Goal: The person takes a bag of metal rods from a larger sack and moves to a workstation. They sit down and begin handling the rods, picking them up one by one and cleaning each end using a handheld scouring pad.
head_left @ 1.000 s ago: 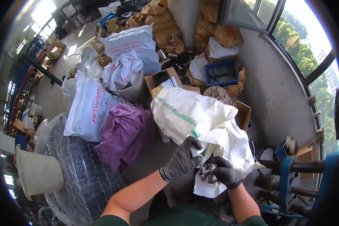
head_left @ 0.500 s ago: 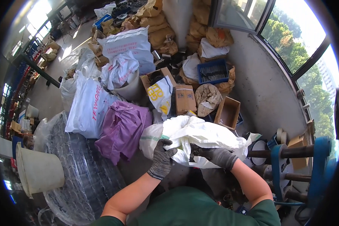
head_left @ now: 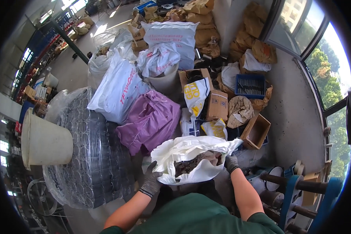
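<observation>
A white woven sack [head_left: 178, 147] lies in front of me, its mouth spread wide. Inside shows a heap of brownish-grey stuff [head_left: 201, 162], crumpled in places, whose kind I cannot make out. My left hand [head_left: 150, 180], in a grey knit glove, is closed on the sack's left edge. At the opposite end, my right hand [head_left: 232, 163], gloved alike, grips the rim, its fingers partly hidden by the fabric. A purple sack [head_left: 152, 119] stands just beyond the left end of the white one.
Left of me are a plastic-wrapped stack of round dark parts [head_left: 93, 152] and a pale bucket [head_left: 48, 138]. Ahead stand white bags [head_left: 119, 87], a cardboard box [head_left: 217, 105], an open wooden box [head_left: 256, 132] and a blue crate [head_left: 250, 85]. A machine with steel bars [head_left: 294, 183] stands at right.
My hands have moved apart to the sack's two ends. Its mouth, bunched and folded before, now gapes and shows the contents. The whole view has shifted, with the surroundings moving rightward.
</observation>
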`<act>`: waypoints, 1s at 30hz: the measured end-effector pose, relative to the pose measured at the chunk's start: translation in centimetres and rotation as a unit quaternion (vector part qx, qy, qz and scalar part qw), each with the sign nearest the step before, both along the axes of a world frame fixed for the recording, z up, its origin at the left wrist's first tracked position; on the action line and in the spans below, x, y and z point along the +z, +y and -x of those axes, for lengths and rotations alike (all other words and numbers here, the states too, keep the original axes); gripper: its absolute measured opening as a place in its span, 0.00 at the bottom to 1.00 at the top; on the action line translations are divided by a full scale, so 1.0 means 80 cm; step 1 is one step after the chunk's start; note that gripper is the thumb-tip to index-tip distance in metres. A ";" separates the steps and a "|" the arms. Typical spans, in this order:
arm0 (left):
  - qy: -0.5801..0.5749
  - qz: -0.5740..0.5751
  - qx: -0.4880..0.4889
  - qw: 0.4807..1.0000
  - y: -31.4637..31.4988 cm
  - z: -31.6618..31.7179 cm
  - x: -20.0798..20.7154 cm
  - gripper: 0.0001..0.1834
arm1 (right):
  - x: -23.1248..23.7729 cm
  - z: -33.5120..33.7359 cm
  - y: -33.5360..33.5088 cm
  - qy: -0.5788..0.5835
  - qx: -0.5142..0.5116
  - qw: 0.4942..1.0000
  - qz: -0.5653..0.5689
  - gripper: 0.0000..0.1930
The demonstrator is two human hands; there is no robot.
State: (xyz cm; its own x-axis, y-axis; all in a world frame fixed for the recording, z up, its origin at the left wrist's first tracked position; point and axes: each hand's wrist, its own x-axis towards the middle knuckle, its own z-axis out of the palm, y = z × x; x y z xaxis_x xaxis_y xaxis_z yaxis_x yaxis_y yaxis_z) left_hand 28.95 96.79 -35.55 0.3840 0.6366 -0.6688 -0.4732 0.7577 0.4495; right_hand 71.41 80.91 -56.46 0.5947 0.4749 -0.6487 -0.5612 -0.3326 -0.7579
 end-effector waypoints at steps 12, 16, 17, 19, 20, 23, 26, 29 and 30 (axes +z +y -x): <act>0.056 0.139 0.416 0.897 -0.120 0.378 -0.084 0.31 | 0.226 0.392 0.241 -0.269 0.672 0.687 -0.055 0.21; -0.011 0.218 0.459 0.861 -0.161 0.359 -0.058 0.30 | 0.212 0.497 0.318 -0.335 0.721 0.602 -0.076 0.19; -0.004 0.242 0.477 0.845 -0.168 0.351 -0.053 0.30 | 0.209 0.524 0.328 -0.346 0.722 0.590 -0.105 0.17; 0.022 0.225 0.470 0.853 -0.173 0.344 -0.050 0.30 | 0.220 0.575 0.345 -0.367 0.717 0.568 -0.171 0.16; 0.029 0.183 0.457 0.870 -0.171 0.341 -0.049 0.31 | 0.220 0.597 0.351 -0.379 0.696 0.574 -0.208 0.14; -0.011 0.061 0.395 0.917 -0.124 0.336 -0.047 0.32 | 0.237 0.638 0.383 -0.378 0.652 0.620 -0.217 0.16; -0.009 -0.081 0.338 0.938 -0.060 0.350 -0.114 0.35 | 0.243 0.651 0.410 -0.376 0.664 0.599 -0.241 0.18; 0.090 0.005 0.311 0.946 -0.010 0.363 -0.202 0.33 | 0.232 0.608 0.404 -0.406 0.588 0.613 -0.337 0.24; 0.114 0.083 0.325 0.935 -0.011 0.393 -0.239 0.30 | 0.246 0.600 0.393 -0.356 0.620 0.630 -0.303 0.24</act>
